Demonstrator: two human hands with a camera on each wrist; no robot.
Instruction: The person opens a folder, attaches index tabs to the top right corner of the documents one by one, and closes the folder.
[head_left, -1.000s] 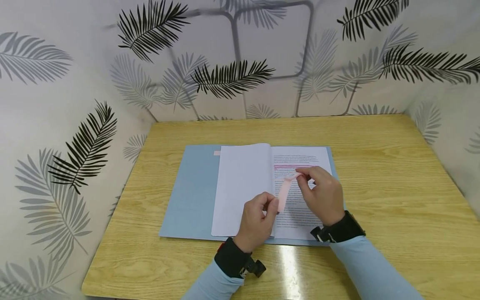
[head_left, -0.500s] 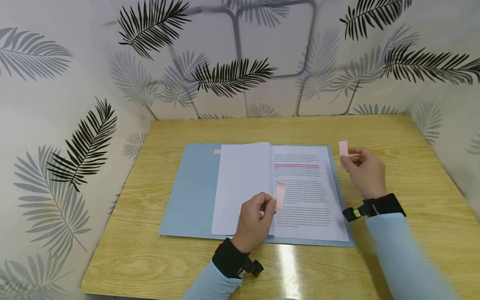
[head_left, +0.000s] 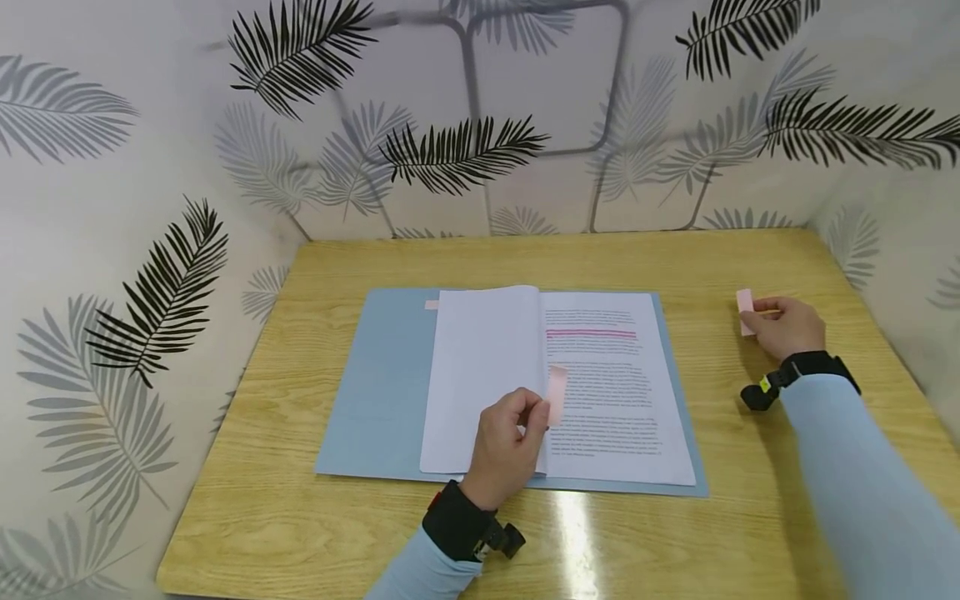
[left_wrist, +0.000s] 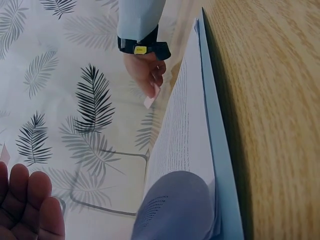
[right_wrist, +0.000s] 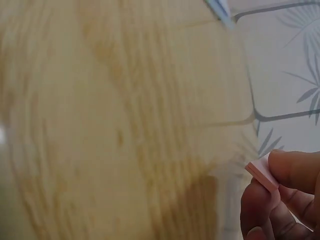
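While the left hand (head_left: pixel 502 450) pinches a pale pink paper strip (head_left: pixel 557 396) above the printed page, the right hand (head_left: pixel 791 325) pinches a small pink rectangular pad (head_left: pixel 746 312), well apart.
Surroundings: open white paper booklet (head_left: pixel 480 358) on light-blue folder (head_left: pixel 367 392); yellow wood-grain table (head_left: pixel 240 508); pink tab (head_left: pixel 431 305) projecting leftward; white leaf-printed sheet (head_left: pixel 427 75) behind. Left hand hides part of the gutter; light-blue sleeves (head_left: pixel 862 475) cut off below; print illegibly small.

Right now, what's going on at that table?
A person's left hand pinches a pink strip over an open blue folder holding a printed page with pink lines. The right hand, off to the folder's right, grips a small pink pad. A pink tab sticks out at upper left of the white sheet.
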